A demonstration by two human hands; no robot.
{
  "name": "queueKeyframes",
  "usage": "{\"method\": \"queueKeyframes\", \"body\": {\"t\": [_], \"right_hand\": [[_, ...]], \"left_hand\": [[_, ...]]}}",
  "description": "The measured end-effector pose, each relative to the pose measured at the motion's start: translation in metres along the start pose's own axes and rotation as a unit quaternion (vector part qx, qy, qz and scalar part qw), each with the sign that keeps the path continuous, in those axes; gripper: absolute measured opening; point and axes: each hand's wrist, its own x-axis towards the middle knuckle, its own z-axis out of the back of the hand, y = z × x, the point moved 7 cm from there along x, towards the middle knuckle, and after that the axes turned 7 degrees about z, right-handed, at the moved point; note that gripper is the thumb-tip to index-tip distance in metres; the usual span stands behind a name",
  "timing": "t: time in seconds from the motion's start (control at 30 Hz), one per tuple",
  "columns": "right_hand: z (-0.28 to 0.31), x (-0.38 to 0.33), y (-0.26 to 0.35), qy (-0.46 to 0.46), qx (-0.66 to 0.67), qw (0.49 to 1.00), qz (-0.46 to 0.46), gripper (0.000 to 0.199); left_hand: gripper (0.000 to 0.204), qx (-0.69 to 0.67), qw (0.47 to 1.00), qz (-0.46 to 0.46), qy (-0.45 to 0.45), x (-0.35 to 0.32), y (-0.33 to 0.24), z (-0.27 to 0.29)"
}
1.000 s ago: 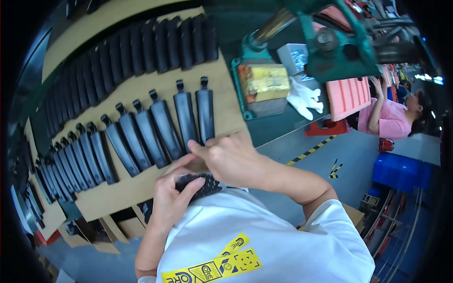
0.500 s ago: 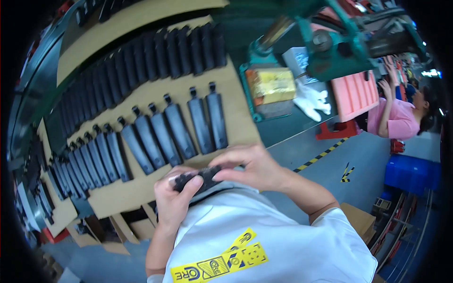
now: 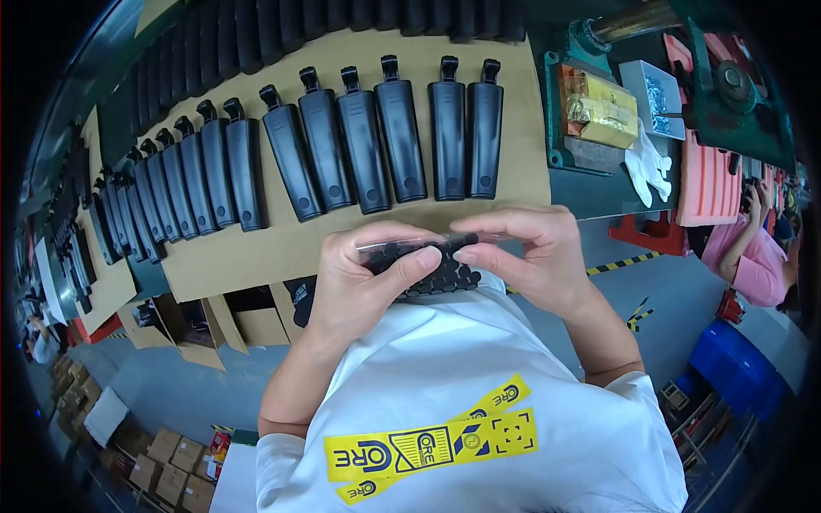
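Between your two hands, close to your chest, a clear bag of small black caps [image 3: 432, 267] is pinched: your left hand [image 3: 363, 278] curls around its left end, your right hand [image 3: 539, 256] nips its right end. Beyond them, black handles [image 3: 376, 141] lie in a row on the cardboard sheet [image 3: 282, 248], near its front edge.

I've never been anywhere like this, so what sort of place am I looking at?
Most likely a factory assembly floor. Rows of identical black moulded parts lie on a cardboard-covered bench, a green machine stands beside it, and stacked cartons sit on the floor.
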Motion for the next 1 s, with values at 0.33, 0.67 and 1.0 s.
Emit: {"method": "queueKeyframes", "body": {"t": [0.33,0.67,1.0], "right_hand": [[-0.001,0.004,0.036,0.024,-0.317,0.912,0.258,0.016],[-0.008,0.002,0.039,0.068,-0.376,0.878,0.289,0.009],[0.033,0.017,0.021,0.017,-0.200,0.973,0.115,0.004]], "left_hand": [[0.014,0.084,0.995,0.021,-0.042,-0.005,-0.001,0.002],[0.013,0.086,0.994,0.064,-0.035,-0.004,0.011,0.000],[0.011,0.114,0.993,0.010,0.003,0.006,0.004,-0.012]]}}
